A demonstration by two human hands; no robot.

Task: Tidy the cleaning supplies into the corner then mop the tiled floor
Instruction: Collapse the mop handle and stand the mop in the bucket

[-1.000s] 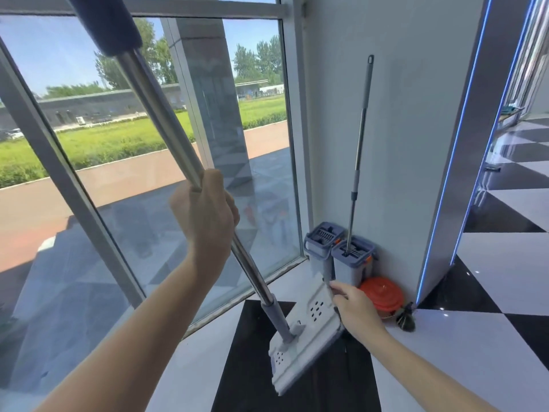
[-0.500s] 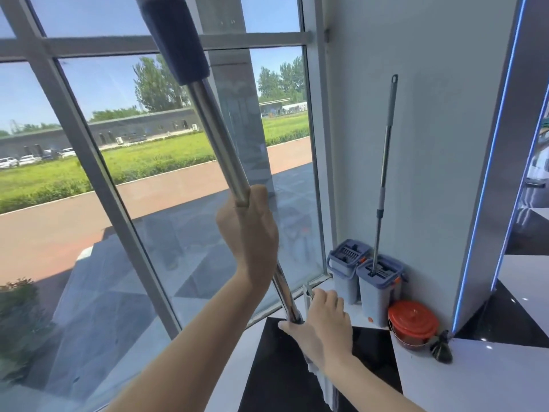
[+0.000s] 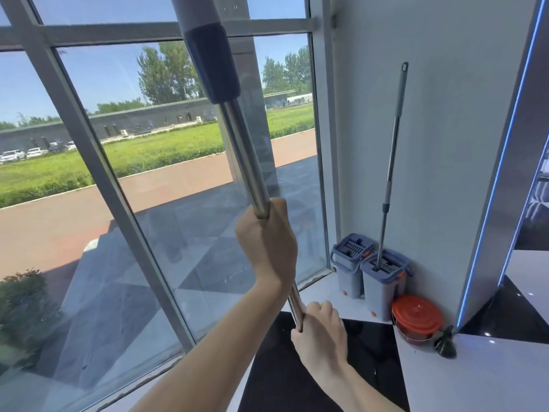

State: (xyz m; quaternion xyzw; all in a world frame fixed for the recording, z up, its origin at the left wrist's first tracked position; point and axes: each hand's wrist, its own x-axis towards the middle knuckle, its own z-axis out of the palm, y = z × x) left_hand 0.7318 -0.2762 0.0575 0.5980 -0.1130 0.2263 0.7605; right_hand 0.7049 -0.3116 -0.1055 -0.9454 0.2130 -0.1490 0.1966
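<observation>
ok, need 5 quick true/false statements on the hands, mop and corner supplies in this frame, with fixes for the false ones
1. Both hands grip the mop pole. True: left hand above, right hand below.
2. A second mop stands in a bucket. True: it stands in the right bucket.
3. The orange tub sits left of the buckets. False: it is to their right, by the wall.
4. Three grey buckets stand in the corner. False: two, the left bucket and the right one.
5. The held mop's head is in view. False: it is out of view.
</observation>
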